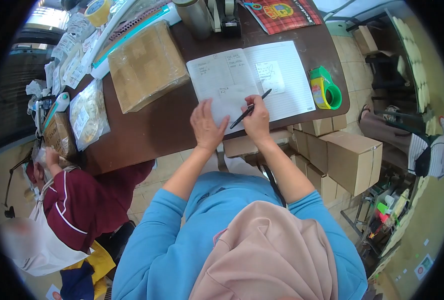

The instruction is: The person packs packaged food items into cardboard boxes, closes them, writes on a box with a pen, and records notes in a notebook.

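An open notebook (299,65) lies on the table before me, with handwriting on its left page and a small written slip (269,77) on the lined right page. My left hand (209,125) rests on the lower part of the left page, fingers stretched out and apart. In my right hand (256,119) is a black pen (242,116), held slantwise over the notebook's lower edge near the middle. Whether its tip touches the paper I cannot tell. Right of the notebook sits a green and yellow tape dispenser (325,89).
Left of the notebook sits a taped cardboard box (147,65), then a clear plastic packet (88,115). A metal tumbler (194,20), a black tape dispenser (229,20) and a red plaid folder (289,15) stand behind. Stacked cartons (349,155) are below right; a maroon-sleeved person (97,200) sits left.
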`<state>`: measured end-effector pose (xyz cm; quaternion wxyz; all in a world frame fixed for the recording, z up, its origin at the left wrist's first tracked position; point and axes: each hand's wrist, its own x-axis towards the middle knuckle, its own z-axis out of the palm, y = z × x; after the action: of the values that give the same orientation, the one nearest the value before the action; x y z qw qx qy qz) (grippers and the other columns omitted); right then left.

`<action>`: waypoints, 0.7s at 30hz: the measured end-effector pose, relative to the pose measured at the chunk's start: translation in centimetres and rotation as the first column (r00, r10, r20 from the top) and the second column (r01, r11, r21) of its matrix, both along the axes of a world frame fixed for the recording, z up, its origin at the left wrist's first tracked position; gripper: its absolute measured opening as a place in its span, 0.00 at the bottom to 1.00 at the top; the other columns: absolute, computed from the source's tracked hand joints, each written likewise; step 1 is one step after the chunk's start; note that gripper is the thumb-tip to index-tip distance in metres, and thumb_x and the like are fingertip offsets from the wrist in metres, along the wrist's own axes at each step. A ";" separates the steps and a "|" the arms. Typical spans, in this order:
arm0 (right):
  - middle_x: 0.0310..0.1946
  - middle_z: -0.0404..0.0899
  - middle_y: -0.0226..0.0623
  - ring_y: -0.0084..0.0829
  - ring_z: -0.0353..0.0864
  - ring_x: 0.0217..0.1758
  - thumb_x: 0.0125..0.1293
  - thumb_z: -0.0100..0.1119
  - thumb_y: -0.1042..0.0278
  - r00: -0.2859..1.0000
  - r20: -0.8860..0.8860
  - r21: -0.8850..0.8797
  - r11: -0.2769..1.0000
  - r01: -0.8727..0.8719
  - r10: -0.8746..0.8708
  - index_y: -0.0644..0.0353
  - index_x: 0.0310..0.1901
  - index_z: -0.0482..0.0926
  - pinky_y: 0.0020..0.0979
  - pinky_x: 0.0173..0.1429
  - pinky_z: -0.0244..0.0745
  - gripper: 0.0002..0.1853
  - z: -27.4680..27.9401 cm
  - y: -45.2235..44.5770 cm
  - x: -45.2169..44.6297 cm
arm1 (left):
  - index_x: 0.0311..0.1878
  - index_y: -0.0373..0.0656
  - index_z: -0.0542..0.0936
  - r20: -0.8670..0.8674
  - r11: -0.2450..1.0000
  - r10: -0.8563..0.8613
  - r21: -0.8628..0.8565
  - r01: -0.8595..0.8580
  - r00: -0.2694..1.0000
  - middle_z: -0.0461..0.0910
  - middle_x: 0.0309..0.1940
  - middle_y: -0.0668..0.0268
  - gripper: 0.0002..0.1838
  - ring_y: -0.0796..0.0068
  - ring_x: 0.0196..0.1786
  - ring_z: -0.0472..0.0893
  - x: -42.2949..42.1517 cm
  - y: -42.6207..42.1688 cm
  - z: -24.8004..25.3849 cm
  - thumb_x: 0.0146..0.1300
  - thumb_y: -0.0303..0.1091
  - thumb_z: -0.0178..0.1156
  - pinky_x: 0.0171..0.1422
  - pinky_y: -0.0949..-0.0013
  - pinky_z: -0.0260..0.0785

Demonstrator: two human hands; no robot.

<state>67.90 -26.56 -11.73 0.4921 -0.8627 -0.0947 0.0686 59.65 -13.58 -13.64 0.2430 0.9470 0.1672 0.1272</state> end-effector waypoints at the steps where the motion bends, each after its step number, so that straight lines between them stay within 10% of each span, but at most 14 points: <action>1: 0.37 0.78 0.47 0.44 0.80 0.39 0.53 0.61 0.80 0.999 -0.048 0.067 0.998 0.004 0.000 0.62 0.45 0.72 0.39 0.42 0.74 0.16 0.2 -0.4 0.2 | 0.66 0.41 0.61 0.040 0.998 0.056 0.034 -0.058 0.998 0.65 0.60 0.51 0.40 0.49 0.62 0.64 -0.2 0.8 -0.4 0.52 0.45 0.66 0.67 0.51 0.51; 10: 0.34 0.79 0.38 0.31 0.78 0.38 0.56 0.61 0.80 0.965 0.040 0.011 0.966 0.259 -0.259 0.61 0.42 0.74 0.30 0.44 0.72 0.12 1.6 -9.5 6.0 | 0.66 0.48 0.63 -0.206 0.963 0.169 0.242 -0.118 0.964 0.56 0.69 0.58 0.34 0.55 0.72 0.52 -0.9 6.0 -2.7 0.62 0.56 0.50 0.71 0.43 0.39; 20: 0.36 0.80 0.43 0.38 0.79 0.42 0.57 0.59 0.79 0.989 0.033 -0.027 0.989 0.147 -0.146 0.58 0.42 0.74 0.36 0.47 0.71 0.11 -0.4 -8.7 9.1 | 0.66 0.48 0.63 -0.253 0.972 0.175 0.199 -0.126 0.951 0.54 0.70 0.59 0.35 0.56 0.73 0.51 -0.7 6.1 -2.2 0.61 0.59 0.49 0.71 0.43 0.37; 21: 0.38 0.80 0.43 0.40 0.78 0.44 0.57 0.61 0.76 0.991 0.123 -0.275 0.957 0.093 -0.061 0.57 0.43 0.74 0.39 0.49 0.69 0.12 -0.7 -8.4 9.2 | 0.66 0.48 0.63 -0.252 0.971 0.175 0.203 -0.125 0.952 0.54 0.70 0.59 0.35 0.56 0.73 0.50 -0.7 6.1 -2.3 0.61 0.59 0.49 0.71 0.43 0.37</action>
<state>77.14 -34.98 -12.40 0.3612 -0.9291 -0.0779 0.0130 58.90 -7.47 -15.91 0.1190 0.9584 0.2575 0.0311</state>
